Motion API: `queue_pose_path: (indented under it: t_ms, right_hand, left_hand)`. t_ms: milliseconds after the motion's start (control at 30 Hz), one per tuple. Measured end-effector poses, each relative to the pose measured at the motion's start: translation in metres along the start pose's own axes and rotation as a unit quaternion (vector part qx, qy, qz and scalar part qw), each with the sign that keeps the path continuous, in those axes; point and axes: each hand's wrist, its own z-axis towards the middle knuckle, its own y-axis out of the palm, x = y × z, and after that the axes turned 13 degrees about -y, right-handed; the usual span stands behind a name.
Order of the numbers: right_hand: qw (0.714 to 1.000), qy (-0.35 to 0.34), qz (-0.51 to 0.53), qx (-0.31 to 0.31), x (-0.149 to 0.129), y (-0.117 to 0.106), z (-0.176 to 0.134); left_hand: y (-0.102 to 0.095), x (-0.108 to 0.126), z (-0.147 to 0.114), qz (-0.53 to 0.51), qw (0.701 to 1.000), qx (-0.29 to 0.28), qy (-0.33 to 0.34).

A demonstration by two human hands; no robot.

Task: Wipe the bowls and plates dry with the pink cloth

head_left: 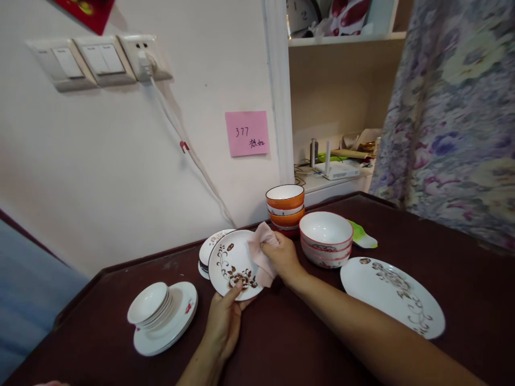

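Observation:
My left hand grips the lower edge of a round white plate with a brown flower pattern, its thumb on the face and the fingers beneath. The plate is held tilted above the table. My right hand is closed on a pale pink cloth, which lies against the plate's right rim. Partly hidden behind the held plate, a stack of similar plates rests on the table. Just right of my right hand stands a stack of white bowls with red rims.
The dark red table also bears orange bowls by the wall, an oval plate at right, a green-and-white dish, and small bowls on plates at left. A white cord runs down behind the table.

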Motion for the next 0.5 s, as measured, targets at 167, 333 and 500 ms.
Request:
queue_pose_path:
  t_ms: [167, 333, 500]
  right_hand:
    - [0.998, 0.065, -0.006, -0.003, 0.01, 0.006, -0.008]
    - [0.991, 0.13, 0.006, -0.038, 0.021, 0.025, -0.032]
    - [0.988, 0.136, 0.032, -0.058, 0.024, 0.033, -0.044]
  left_hand:
    - [0.0, -0.003, 0.0, -0.007, 1.0, 0.005, 0.006]
    - [-0.004, -0.004, 0.006, -0.061, 0.997, 0.033, 0.037]
    - [-0.005, -0.004, 0.008, -0.074, 0.996, 0.026, 0.04]
